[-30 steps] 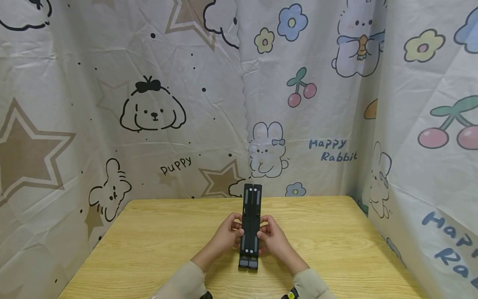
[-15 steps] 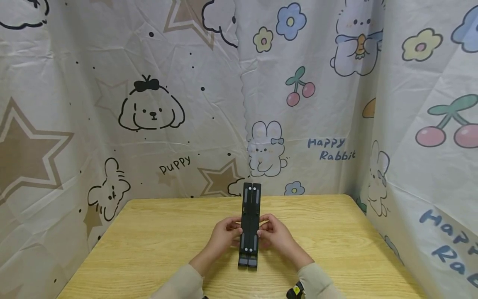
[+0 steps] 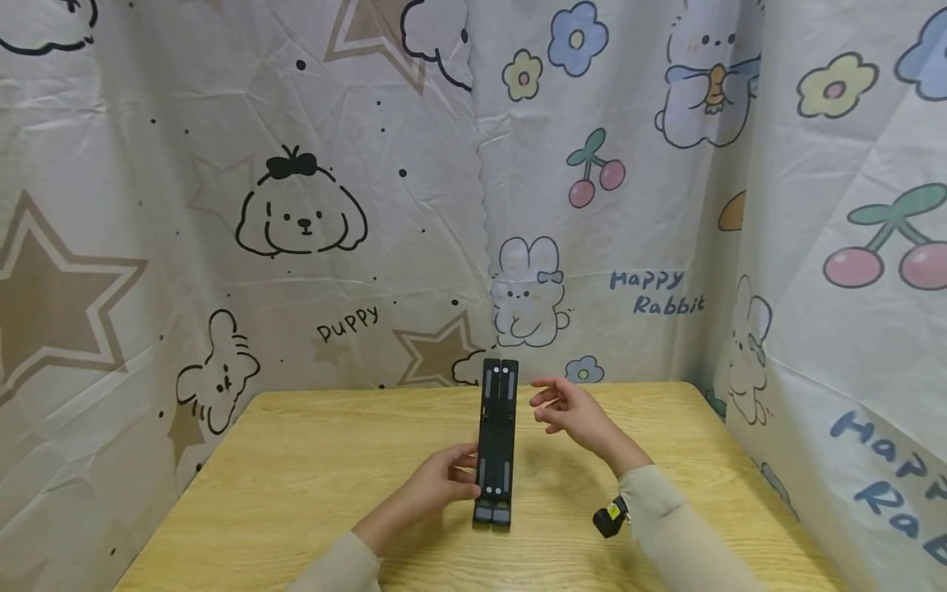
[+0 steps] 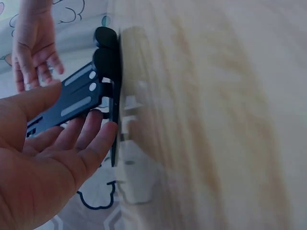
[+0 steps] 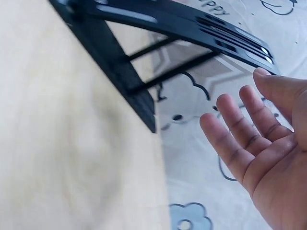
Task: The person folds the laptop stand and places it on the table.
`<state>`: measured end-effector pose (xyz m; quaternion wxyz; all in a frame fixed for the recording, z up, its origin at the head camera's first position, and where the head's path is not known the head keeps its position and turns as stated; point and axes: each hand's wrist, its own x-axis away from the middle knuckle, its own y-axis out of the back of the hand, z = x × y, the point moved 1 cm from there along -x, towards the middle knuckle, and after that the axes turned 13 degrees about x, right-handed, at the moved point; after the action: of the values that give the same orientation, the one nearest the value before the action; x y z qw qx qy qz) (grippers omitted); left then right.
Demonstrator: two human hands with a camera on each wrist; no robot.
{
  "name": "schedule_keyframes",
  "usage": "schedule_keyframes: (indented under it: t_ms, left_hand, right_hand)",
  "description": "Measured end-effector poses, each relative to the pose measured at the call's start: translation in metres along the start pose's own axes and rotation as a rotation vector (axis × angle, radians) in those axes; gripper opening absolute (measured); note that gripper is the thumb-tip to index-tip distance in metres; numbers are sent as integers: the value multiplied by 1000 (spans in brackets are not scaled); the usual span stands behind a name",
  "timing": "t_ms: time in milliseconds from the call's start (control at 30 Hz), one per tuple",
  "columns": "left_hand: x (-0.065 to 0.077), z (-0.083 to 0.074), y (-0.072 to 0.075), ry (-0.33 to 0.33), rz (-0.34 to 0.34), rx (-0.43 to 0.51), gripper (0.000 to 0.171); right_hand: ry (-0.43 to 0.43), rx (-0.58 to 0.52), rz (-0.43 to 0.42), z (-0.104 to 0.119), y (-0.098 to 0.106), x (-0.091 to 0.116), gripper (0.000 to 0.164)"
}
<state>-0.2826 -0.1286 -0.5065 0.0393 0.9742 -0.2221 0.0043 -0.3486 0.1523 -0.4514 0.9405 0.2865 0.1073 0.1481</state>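
Note:
A narrow black laptop stand point(image 3: 497, 436) with grey pads stands on the table, its two arms side by side and its top sloping up away from me. Its base bar and two thin struts show in the right wrist view. My left hand point(image 3: 442, 481) is at the stand's lower left edge, thumb and loosely spread fingers right beside it. In the left wrist view the thumb overlaps the stand point(image 4: 79, 93). My right hand point(image 3: 573, 415) hovers to the right of the stand's upper part, apart from it, with fingers relaxed and nothing in them.
The light wooden table point(image 3: 318, 444) reaches back to a printed curtain point(image 3: 414, 247) with puppies and rabbits, which also hangs along both sides. A black wrist device point(image 3: 611, 516) hangs at the right sleeve.
My right hand has let go of the stand's right side and moved up and to the right. My left hand has slid down slightly along the left edge. The stand stays in place.

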Motion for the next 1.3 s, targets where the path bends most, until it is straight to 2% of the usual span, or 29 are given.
schedule_keyframes:
  t_ms: [67,233,467,600,700,833,967,1133,1300]
  left_hand:
    - [1,2,2,27,37,1,72]
    - [3,4,3,53,84,-78,76]
    - [2,5,0,73,72,-166,79]
    - [1,5,-2,38,61,-222,84]
    - [1,5,-3,14,53,-253,87]
    - [-1,7,-4,24,42,-279,89]
    - [-1,7,-7,38,26,-314,96]
    - [2,8,-11,24,14,-377,100]
    - [3,8,-11,18,22,-376,101]
  right_hand:
    - [21,28,-5,4,9,-6,48]
    - [107,121,1,16,24,-19,54]
    - [183,257,73,28,34,-34,65]
    - [220,272,122,37,38,-42,65]
    - [223,265,161,42,37,-48,64]
    - [225,281,182,44,33,-53,64]
    - [220,299,172,44,28,-57,64]
    - [208,320,159,44,25,-58,62]
    - [207,335,140,44,25,-58,59]
